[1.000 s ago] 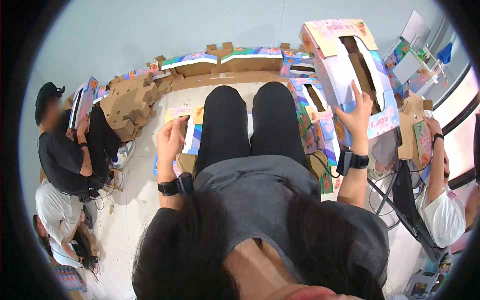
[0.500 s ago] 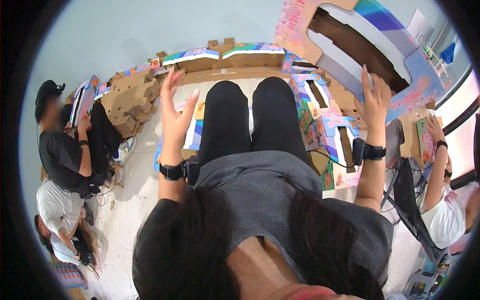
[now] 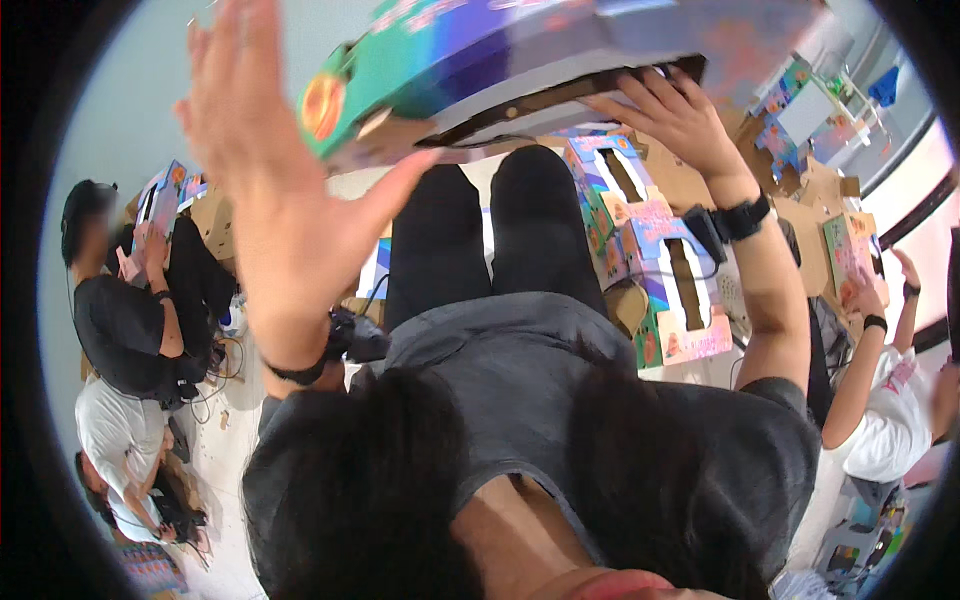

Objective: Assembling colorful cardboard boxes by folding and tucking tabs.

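A colourful printed cardboard box (image 3: 470,75) in green, purple, blue and pink is held up above my knees, its long dark cut-out facing me. My right hand (image 3: 685,125) grips it at the right end of that cut-out, fingers reaching into the opening. Near the box's left end, my left hand (image 3: 270,190) is raised with its thumb stretched out sideways and its fingers extended upward, somewhat blurred. It holds nothing, and I cannot tell whether it touches the box.
Two similar printed boxes, a nearer one (image 3: 685,285) and a farther one (image 3: 620,180), stand right of my legs. Flat brown cardboard (image 3: 215,222) lies at the left. A person in black (image 3: 125,310) handles a box there; another person (image 3: 890,420) works at the right.
The box has swung from the upper right to the upper middle and tilted, with my right hand on it. My left hand has risen up and left, beside the box's end.
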### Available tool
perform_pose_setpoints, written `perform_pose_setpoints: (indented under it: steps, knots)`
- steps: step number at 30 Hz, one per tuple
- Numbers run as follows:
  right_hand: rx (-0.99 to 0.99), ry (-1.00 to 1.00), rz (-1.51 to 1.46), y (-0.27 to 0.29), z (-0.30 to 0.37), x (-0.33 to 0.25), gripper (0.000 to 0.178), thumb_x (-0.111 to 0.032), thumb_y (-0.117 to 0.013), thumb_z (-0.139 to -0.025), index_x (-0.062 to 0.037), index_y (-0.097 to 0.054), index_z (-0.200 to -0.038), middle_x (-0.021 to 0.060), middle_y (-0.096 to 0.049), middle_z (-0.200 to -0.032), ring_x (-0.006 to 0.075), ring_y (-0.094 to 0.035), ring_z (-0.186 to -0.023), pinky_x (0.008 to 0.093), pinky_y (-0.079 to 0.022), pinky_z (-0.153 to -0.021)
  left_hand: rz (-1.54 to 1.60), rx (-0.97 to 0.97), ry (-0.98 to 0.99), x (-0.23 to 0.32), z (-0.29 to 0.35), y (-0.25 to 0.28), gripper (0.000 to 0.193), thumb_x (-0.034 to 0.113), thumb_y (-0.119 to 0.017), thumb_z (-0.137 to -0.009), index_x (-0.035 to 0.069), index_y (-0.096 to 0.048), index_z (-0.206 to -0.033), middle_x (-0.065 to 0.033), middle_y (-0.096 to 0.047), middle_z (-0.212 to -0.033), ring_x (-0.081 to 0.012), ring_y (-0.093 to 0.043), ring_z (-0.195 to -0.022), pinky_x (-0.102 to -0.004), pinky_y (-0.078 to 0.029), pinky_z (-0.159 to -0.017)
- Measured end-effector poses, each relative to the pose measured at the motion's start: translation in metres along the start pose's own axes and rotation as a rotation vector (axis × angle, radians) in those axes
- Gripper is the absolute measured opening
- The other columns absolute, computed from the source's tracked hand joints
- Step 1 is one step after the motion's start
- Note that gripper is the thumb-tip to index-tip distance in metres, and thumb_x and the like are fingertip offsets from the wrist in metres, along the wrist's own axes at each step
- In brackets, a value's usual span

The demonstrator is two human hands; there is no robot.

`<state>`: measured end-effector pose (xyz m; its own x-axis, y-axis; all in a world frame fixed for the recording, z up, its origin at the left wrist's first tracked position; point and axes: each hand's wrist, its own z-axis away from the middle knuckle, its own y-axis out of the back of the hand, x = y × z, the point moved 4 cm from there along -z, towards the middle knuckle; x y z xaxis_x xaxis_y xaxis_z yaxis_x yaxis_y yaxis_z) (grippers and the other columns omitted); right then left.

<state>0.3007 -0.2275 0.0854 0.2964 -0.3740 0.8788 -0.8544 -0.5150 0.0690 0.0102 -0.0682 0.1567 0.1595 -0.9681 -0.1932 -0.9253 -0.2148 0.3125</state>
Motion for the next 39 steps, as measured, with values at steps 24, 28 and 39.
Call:
perform_pose_setpoints:
  steps: [24,28,39]
  knots:
    - [-0.04,0.135,-0.027,-0.007,-0.018,0.001,0.075,-0.023,-0.06,-0.08,-0.0389,-0.033,-0.149,-0.0082,-0.053,-0.131,0.0132,-0.048,-0.123,0.0358,-0.034,-0.109,0.665,-0.047,0.164,-0.036,0.061,-0.074,0.108,0.018,-0.086,-0.058,0.007,-0.03,-0.15,-0.0167,-0.052,-0.131,-0.034,-0.051,-0.117,-0.0438,-0.039,-0.099]
    - [-0.521,-0.072,-0.444,-0.006,-0.031,-0.021,0.07,-0.021,-0.062,-0.082,-0.0251,-0.038,-0.148,0.0065,-0.047,-0.143,0.0251,-0.033,-0.141,0.0505,-0.016,-0.12,0.422,-0.089,0.16,-0.025,0.07,-0.088,0.108,0.017,-0.088,-0.063,-0.001,-0.024,-0.148,-0.0186,-0.038,-0.143,-0.03,-0.043,-0.128,-0.043,-0.031,-0.11]
    - [0.24,-0.942,-1.87,0.072,-0.084,-0.076,0.102,-0.02,-0.088,-0.068,-0.0027,-0.026,-0.146,0.0152,-0.042,-0.142,0.0258,-0.042,-0.132,0.0418,-0.034,-0.11,0.538,0.332,0.205,0.034,0.097,-0.122,0.126,0.018,-0.09,-0.061,0.008,-0.002,-0.151,-0.026,-0.032,-0.141,-0.0389,-0.045,-0.121,-0.0502,-0.036,-0.099]
